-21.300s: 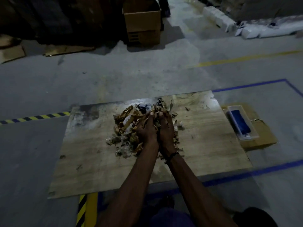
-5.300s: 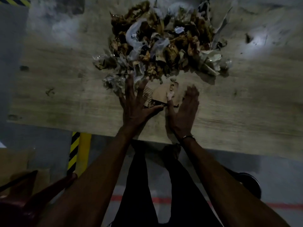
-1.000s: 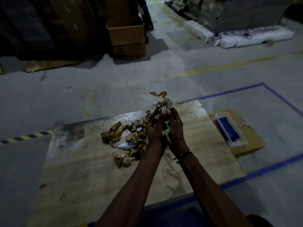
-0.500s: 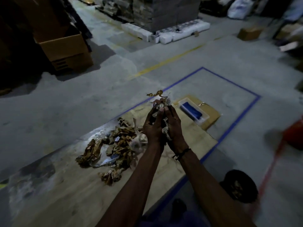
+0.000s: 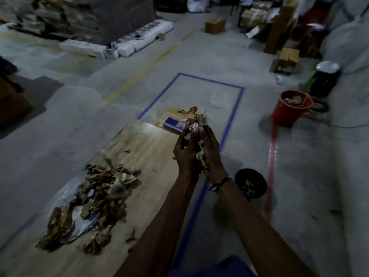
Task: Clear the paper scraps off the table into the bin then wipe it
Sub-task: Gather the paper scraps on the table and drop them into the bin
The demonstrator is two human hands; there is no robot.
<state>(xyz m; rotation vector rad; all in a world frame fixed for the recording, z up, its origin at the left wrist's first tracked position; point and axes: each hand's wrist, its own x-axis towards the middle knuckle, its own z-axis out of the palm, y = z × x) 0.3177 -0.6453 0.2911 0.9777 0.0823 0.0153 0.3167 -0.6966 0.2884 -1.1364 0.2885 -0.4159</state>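
Most of the paper scraps (image 5: 93, 204) still lay heaped on the counter (image 5: 151, 148), while my left hand (image 5: 186, 154) and right hand (image 5: 211, 152) cupped together around one bunch (image 5: 196, 124) raised past its edge; loose bits poking out the top could have spilled onto the floor. The red bucket (image 5: 289, 111), well off to the right, held some scraps, and the small black bin (image 5: 250, 183) just beside my right wrist held a few pieces too.
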